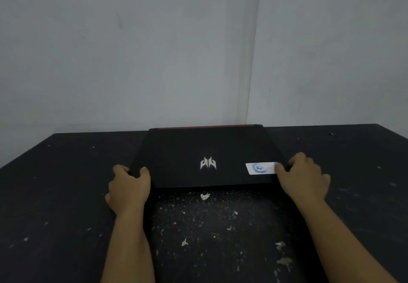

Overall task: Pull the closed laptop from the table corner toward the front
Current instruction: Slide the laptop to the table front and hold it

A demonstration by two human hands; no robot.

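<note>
On the black table [66, 194], left hand [129, 189] and right hand [303, 178] clasp the closed laptop's [198, 148] front corners

Setting: plain indoor room, type not determinable beyond that. Evidence: black desk [66, 194] pushed into a corner where two bare pale walls [132, 51] meet; a white strip [254, 51] runs down the junction. Desk surface scuffed, flecked with white chips and specks (densest near the front middle). A closed black laptop [187, 150] suggests a workspace.
</note>
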